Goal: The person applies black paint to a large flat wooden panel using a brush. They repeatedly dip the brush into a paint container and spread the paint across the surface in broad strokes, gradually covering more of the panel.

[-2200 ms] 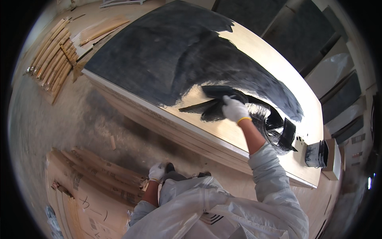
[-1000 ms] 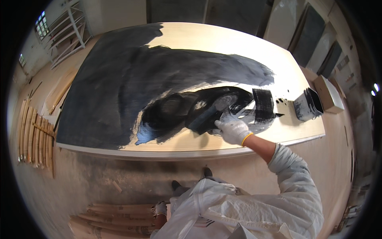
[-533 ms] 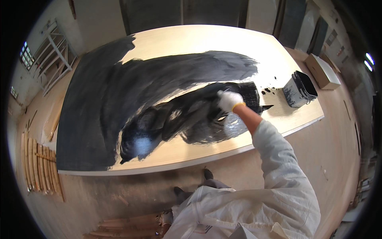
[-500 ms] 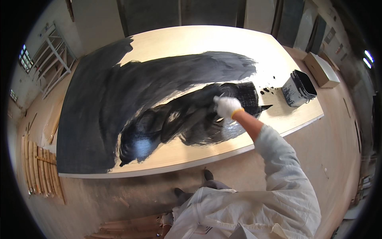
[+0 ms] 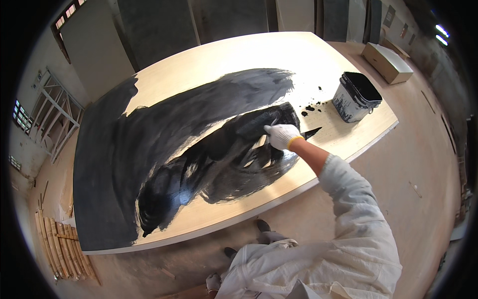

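On the board, right of its middle, my right hand works over the black paint. Its gloved fingers are curled and appear to pinch a spreader; the dark blade nearly merges with the paint, so its outline is uncertain. My left hand is low, near the bottom of the view and apart from the board; whether its fingers are spread or closed, I cannot tell.

Cautions, as judged from here:

1. Bucket. It stands open on the board, toward the right end, to the right of my hand. A wide stroke or swinging forearm could knock it, spilling paint onto the board or floor.

2. Drops. They lie between my hand and the bucket. If left to dry, they may set as lumps and cause ridges.

3. Paint. Streaks and pale gaps show on the near side of my hand. Uneven pressure could leave thin bands; an overloaded blade, thick ones.

4. Sleeve. Its cuff is by the near edge. Leaning farther in could drag it through the glossy paint and smear it.
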Motion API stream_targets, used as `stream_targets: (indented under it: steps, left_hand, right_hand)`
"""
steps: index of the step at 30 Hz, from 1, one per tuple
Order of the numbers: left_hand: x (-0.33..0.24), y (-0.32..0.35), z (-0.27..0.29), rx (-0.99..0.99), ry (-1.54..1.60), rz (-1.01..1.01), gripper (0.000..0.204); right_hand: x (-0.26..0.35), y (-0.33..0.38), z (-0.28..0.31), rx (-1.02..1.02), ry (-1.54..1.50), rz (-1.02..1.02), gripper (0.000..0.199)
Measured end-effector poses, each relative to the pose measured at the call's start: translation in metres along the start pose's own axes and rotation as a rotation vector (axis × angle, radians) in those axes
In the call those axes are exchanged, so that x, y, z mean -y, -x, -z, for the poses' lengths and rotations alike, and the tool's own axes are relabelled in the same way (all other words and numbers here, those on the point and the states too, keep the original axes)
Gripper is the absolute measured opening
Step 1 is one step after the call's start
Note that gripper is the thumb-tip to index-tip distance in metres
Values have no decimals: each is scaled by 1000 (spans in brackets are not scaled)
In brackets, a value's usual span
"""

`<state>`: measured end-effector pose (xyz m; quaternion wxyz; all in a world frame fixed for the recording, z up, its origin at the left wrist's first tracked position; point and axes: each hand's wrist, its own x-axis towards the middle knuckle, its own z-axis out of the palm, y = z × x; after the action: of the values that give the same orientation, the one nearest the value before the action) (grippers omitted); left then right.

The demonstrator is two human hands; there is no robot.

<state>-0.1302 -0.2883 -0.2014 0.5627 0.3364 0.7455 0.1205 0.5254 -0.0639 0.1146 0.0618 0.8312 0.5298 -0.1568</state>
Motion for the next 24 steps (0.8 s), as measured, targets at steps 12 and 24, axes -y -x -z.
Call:
stream_targets:
  steps: [12,24]
  left_hand:
    - [0,39,-39,-38,-30,-7,25]
    - [-5,60,-59,-40,-146,-47,23]
  right_hand:
    - [-120,-59,11,-39,31,-24,50]
    - [-198,-103,20,-69,50,78,56]
